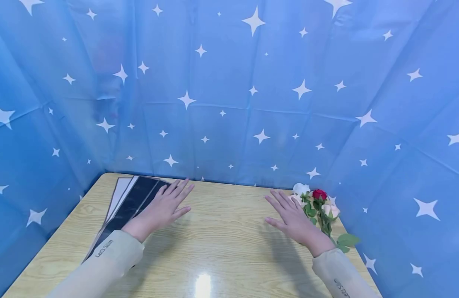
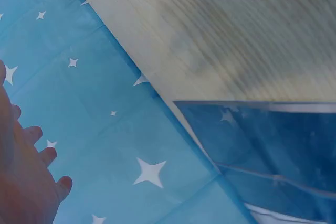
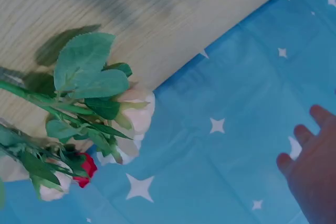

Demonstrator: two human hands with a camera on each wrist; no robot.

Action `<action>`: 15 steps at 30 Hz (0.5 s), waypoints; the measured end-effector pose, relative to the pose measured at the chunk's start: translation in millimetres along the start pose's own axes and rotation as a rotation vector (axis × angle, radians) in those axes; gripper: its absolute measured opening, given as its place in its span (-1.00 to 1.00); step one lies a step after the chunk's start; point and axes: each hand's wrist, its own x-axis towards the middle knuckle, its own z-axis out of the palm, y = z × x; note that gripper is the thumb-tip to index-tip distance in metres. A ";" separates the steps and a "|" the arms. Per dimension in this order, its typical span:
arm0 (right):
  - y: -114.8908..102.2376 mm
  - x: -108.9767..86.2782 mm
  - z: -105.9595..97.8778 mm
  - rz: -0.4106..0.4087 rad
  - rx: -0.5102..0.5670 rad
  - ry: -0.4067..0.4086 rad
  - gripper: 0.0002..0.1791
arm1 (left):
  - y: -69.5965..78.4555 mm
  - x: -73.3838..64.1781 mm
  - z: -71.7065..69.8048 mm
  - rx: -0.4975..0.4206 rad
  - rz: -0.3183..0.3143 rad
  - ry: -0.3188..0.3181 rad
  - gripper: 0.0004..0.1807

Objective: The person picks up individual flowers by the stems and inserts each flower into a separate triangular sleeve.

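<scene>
My left hand (image 1: 163, 210) hovers above the table with fingers spread, beside and partly over a stack of dark and white flat sheets (image 1: 130, 203). Nothing is held in it. My right hand (image 1: 292, 216) is likewise spread in the air, just left of a bunch of roses (image 1: 319, 207) and overlapping some of it in the head view. A red rose (image 3: 85, 170), pale pink and white blooms and green leaves (image 3: 86, 66) show in the right wrist view. In the left wrist view, the sheets (image 2: 273, 145) look glossy and dark blue.
A light wood-grain table (image 1: 229, 244) lies beneath both hands, with a bright light reflection near its front. Blue curtains (image 1: 229, 82) with white stars hang behind the table's back edge and along both sides.
</scene>
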 end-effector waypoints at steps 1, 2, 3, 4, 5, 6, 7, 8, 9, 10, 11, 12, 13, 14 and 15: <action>1.6 -0.6 0.8 0.010 -0.002 0.004 -0.21 | -1.6 -1.2 1.4 -0.005 -0.016 -0.001 -0.26; 3.8 -1.1 2.0 0.022 -0.003 0.011 -0.20 | -4.1 -2.6 3.5 -0.009 -0.033 0.000 -0.25; 6.0 -1.8 3.1 0.033 -0.001 0.022 -0.19 | -6.7 -4.4 5.3 -0.013 -0.053 0.003 -0.24; 8.7 -2.6 4.7 0.048 -0.004 0.032 -0.19 | -9.8 -6.6 7.4 -0.009 -0.076 0.005 -0.24; 11.2 -3.9 5.8 0.067 -0.003 0.040 -0.18 | -13.0 -9.1 9.4 -0.006 -0.105 0.006 -0.23; 13.7 -5.6 6.8 0.085 0.001 0.052 -0.18 | -16.8 -11.8 11.4 -0.002 -0.127 0.018 -0.23; 16.2 -7.4 7.9 0.102 0.007 0.061 -0.18 | -20.5 -14.4 13.4 0.004 -0.152 0.028 -0.23; 18.9 -9.5 9.0 0.121 0.014 0.071 -0.19 | -24.0 -17.3 15.2 0.009 -0.178 0.041 -0.23; 21.3 -11.8 9.8 0.137 0.018 0.079 -0.20 | -27.4 -20.3 16.5 0.020 -0.208 0.051 -0.23; 23.9 -14.2 10.8 0.157 0.019 0.082 -0.21 | -31.0 -23.2 18.4 0.024 -0.241 0.061 -0.23; 26.2 -16.9 11.4 0.177 0.025 0.083 -0.23 | -34.5 -26.3 20.1 0.024 -0.276 0.065 -0.23; 29.0 -19.2 12.5 0.194 0.024 0.084 -0.24 | -38.2 -29.5 22.0 0.024 -0.311 0.068 -0.23; 31.8 -21.7 13.5 0.206 0.025 0.083 -0.25 | -41.4 -32.4 23.9 0.023 -0.349 0.063 -0.23; 34.7 -23.9 14.5 0.221 0.026 0.080 -0.27 | -44.5 -35.4 25.5 0.019 -0.385 0.059 -0.23; 37.3 -26.1 15.3 0.236 0.028 0.076 -0.28 | -47.5 -38.2 27.4 0.014 -0.422 0.050 -0.24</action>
